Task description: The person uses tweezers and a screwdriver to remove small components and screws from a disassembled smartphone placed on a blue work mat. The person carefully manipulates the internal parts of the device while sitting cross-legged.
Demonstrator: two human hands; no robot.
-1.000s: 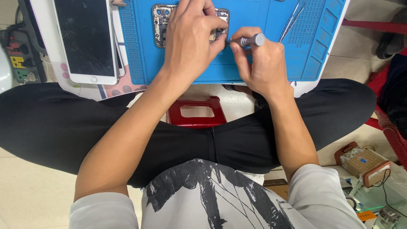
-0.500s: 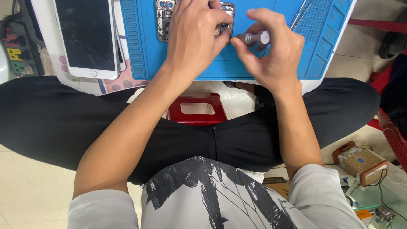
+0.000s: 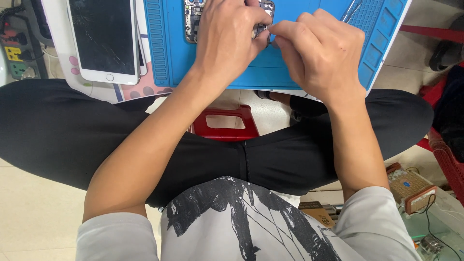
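— What do I have, going from the left across?

— Well to the left of my left hand (image 3: 227, 43) lies a white phone (image 3: 104, 41), face up, its dark glass cracked. It rests partly off the blue work mat (image 3: 212, 72). My left hand bears down on an opened phone body (image 3: 193, 14), of which I see only the bare circuit parts at its left edge and a corner past my knuckles; its fingers look curled over the body, pinning it to the mat. Touching it from the right, my right hand (image 3: 321, 53) has its fingertips pinched together on something small and metallic; what exactly, I cannot tell, it is hidden between the fingers.

— How will that body handle?

— Light and stiff, I judge, but fragile: exposed boards and small parts inside. I would hold it by the outer frame edges, never by the innards, and press flat so it cannot slide on the mat.

— Anything further right?

— Thin metal tools (image 3: 352, 9) lie on the mat beyond my right hand.
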